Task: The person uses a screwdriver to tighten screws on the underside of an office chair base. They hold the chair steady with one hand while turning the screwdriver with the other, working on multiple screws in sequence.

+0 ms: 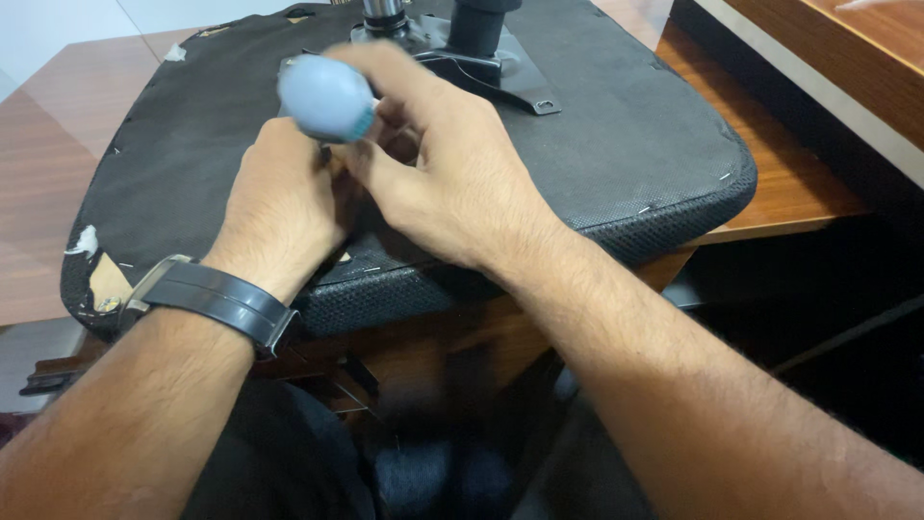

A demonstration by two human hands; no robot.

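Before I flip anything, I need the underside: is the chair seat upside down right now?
Upside down. The seat lies on the table with its black bottom cloth, staples and metal mount facing up.

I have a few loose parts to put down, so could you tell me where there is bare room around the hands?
The black seat underside is bare right of the right hand, out to its rounded edge. The wooden table is free left of the seat. It is crowded around the left hand, the blue-handled tool and the metal bracket.
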